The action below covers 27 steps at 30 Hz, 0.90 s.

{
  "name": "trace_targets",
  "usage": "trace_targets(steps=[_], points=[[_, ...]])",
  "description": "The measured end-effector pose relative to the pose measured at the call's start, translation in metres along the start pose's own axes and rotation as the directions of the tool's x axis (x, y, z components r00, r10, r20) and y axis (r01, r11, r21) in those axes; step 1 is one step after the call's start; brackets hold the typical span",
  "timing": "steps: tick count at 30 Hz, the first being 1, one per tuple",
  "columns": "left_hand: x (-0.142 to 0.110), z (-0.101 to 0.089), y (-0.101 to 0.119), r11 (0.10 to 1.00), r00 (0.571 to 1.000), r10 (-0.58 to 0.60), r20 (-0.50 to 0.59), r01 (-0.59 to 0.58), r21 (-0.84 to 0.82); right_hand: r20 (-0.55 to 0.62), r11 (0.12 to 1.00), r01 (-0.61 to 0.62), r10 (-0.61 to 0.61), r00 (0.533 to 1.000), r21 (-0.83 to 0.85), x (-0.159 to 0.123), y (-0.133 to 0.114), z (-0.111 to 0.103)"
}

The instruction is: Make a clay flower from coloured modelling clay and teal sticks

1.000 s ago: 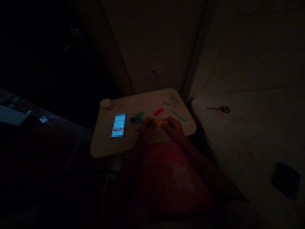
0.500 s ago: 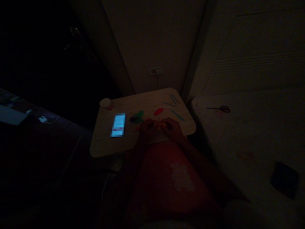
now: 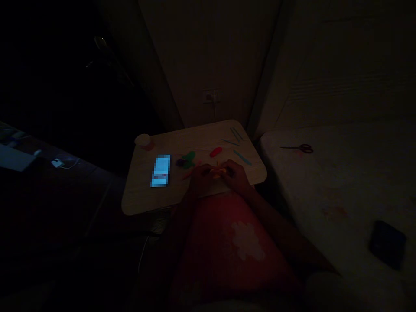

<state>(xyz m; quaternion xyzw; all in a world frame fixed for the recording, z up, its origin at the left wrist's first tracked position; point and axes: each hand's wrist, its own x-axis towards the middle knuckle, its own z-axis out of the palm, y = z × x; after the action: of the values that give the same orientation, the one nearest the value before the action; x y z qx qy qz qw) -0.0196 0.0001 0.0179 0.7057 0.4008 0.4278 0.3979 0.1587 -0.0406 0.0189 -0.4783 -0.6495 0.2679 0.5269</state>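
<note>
- Orange piece (image 3: 218,172): located between the two hands, above the near edge of the table; its outline is partly covered by the fingers.
- Left hand (image 3: 200,175): fingers bent, gripping the left side of the orange piece; exact finger placement cannot be told in the low light.
- Right hand (image 3: 235,172): fingers bent, gripping the right side of the same piece.
- Red piece (image 3: 216,152): elongated, with rounded ends; lies on the table just beyond the hands.
- Green piece (image 3: 189,160): lobed; lies beyond and to the left of the left hand.
- Dark purple piece (image 3: 180,162): sits at the left side of the green piece.
- Pink strip (image 3: 187,176): lies just beside the left hand, on its outer side.
- Blue tool (image 3: 242,157): lies flat, slanting, near the right hand.
- Thin sticks (image 3: 230,142): three, at the far right corner; two lie side by side.
- Phone (image 3: 160,171): screen lit, lying on the left part of the table.
- Cup (image 3: 144,141): pale, at the far left corner.
- Table (image 3: 139,199): light wood-look top, rounded corners.
- Red cloth (image 3: 211,242): covers the lap, below the hands; bears a pale patch.
- Scissors (image 3: 300,148): lie on the pale surface (image 3: 308,186) right of the table.
- Wall socket (image 3: 211,96): plug inserted, beyond the table.
</note>
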Motion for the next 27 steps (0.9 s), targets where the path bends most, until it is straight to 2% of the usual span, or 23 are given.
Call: trace_targets(steps=[6, 13, 16, 20, 27], points=[[0.001, -0.004, 0.009, 0.996, 0.994, 0.051, 0.099, -0.044, -0.071, -0.029, 0.997, -0.076, 0.076, 0.997, 0.014, -0.002, 0.007, 0.001], [-0.002, -0.001, 0.007, 0.985, 0.98, 0.121, 0.155, -0.099, -0.142, -0.036, 0.997, -0.058, 0.06, 0.998, 0.043, -0.002, 0.013, 0.002], [-0.003, 0.004, 0.004, 0.98, 0.985, 0.132, 0.108, -0.113, -0.164, -0.056, 0.994, -0.058, 0.063, 0.996, 0.095, -0.001, 0.016, 0.004], [-0.001, 0.006, -0.002, 0.977, 0.998, 0.033, -0.055, -0.044, -0.207, -0.079, 0.98, -0.107, 0.121, 0.989, 0.168, -0.001, 0.019, 0.005], [0.003, 0.003, -0.005, 0.978, 0.989, -0.06, -0.135, 0.032, -0.204, -0.057, 0.975, -0.175, 0.184, 0.981, 0.136, -0.004, 0.016, 0.005]])
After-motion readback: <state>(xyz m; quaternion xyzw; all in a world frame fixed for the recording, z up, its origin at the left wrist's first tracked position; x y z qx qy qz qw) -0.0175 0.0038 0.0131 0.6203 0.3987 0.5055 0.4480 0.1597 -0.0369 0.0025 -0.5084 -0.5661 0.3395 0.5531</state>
